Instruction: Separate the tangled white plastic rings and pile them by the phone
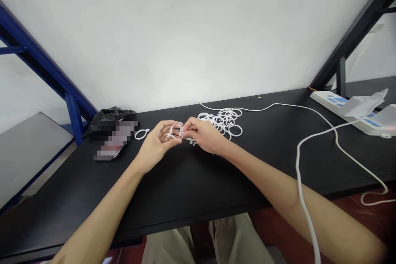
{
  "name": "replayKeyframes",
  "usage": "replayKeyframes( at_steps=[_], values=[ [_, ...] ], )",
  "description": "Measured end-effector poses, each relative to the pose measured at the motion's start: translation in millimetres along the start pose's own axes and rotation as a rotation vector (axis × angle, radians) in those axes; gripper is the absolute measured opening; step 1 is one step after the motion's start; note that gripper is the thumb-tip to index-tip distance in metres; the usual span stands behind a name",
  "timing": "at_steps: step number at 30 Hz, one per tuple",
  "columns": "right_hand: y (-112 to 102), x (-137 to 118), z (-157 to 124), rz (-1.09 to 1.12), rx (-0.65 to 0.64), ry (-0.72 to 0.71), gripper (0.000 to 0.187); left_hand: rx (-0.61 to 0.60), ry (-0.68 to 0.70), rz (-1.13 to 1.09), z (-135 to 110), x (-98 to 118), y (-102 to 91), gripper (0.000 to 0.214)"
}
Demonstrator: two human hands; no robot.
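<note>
Between my two hands, above the black table, is a white plastic ring [176, 126] with small knobs on its edge. My left hand [159, 137] curls around it from the left, thumb below and fingers above. From the right, my right hand [202, 133] pinches the ring's side with thumb and forefinger. Behind and beside my right hand lies a loose pile of similar white rings [230, 123], partly hidden by that hand. A single white ring [142, 134] lies apart, just left of my left hand.
Left of the hands are a black plastic bag [108, 117] and a blurred-out flat object [116, 142] on the black table [198, 185]. A white cable [298, 161] loops across the right side, passing over a white device with blue panels [343, 109]. A pale wall stands behind.
</note>
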State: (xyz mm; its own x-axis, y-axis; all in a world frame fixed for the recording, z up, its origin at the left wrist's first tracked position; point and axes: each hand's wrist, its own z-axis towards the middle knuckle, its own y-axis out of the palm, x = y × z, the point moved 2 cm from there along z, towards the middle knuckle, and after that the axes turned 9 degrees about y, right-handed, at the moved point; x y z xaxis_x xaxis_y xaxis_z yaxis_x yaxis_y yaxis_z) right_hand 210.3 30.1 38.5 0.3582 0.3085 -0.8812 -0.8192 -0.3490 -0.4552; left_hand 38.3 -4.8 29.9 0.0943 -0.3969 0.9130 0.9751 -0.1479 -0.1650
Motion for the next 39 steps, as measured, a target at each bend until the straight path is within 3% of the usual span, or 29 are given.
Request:
replayKeyframes(
  at_steps=[4, 9, 15, 18, 21, 25, 27, 32, 39],
  values=[
    [-1.4, 1.8, 0.1, 0.003, -0.019, 0.056, 0.005, 0.037, 0.027, -0.007, 0.7, 3.0, -1.1, 0.046],
    [-2.0, 4.6, 0.0, -0.037, -0.008, 0.087, 0.003, 0.206, 0.151, 0.03, 4.1, 7.6, -13.5, 0.047],
    [4.8, 9.1, 0.9, -0.449, 0.081, -0.057, 0.005, 0.092, 0.055, 0.346, 3.4, 2.7, -9.0, 0.047],
    [4.1, 5.1, -1.2, -0.549, 0.175, -0.118, 0.019, 0.053, 0.07, 0.537, 1.9, 1.5, -6.4, 0.047],
    [2.0, -4.1, -5.7, -0.427, 0.205, -0.155, 0.026, 0.007, 0.104, 0.601, 1.0, 1.1, -6.5, 0.045],
    [7.2, -11.7, -10.3, -0.314, 0.068, -0.185, 0.019, -0.113, 0.123, 0.584, 0.3, 2.6, -5.2, 0.044],
    [10.2, -11.2, -10.6, -0.287, 0.059, -0.198, 0.015, -0.146, 0.119, 0.573, 0.2, 4.2, -4.1, 0.043],
    [10.5, -7.5, -8.2, -0.215, 0.153, -0.264, 0.017, -0.117, 0.135, 0.571, 0.8, 6.6, -3.7, 0.043],
    [7.2, -6.9, -7.1, -0.197, 0.163, -0.235, 0.023, -0.075, 0.127, 0.606, -0.4, 7.7, -3.5, 0.041]
  ],
)
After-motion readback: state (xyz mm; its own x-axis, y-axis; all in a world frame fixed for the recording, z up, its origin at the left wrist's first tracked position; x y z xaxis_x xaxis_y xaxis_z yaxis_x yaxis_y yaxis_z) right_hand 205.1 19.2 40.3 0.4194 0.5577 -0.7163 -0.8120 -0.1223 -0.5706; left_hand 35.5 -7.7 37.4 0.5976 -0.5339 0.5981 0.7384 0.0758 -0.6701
